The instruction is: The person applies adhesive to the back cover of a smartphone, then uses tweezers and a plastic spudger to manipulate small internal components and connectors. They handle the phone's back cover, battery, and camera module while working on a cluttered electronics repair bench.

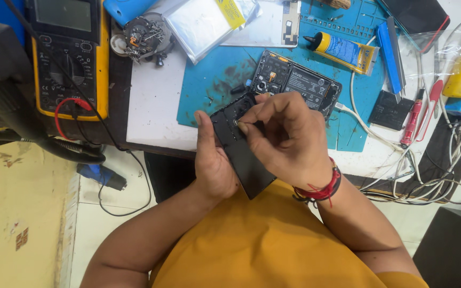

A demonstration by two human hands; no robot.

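My left hand (213, 160) grips a black phone back cover (241, 154) by its left edge, holding it tilted above my lap at the bench's front edge. My right hand (289, 138), with red thread at the wrist, pinches a tiny part between thumb and forefinger at the upper part of the cover. Just behind my hands, an opened black phone (300, 82) with its circuit board showing lies on the blue work mat (214, 80), a white cable plugged into its right end.
A yellow multimeter (70, 58) with red and black leads sits at left. A yellow-and-blue glue tube (342, 52), a blue tool (389, 56), a red screwdriver (413, 118), a small black square part (390, 110), plastic pouches and tangled white cables (428, 176) crowd the bench.
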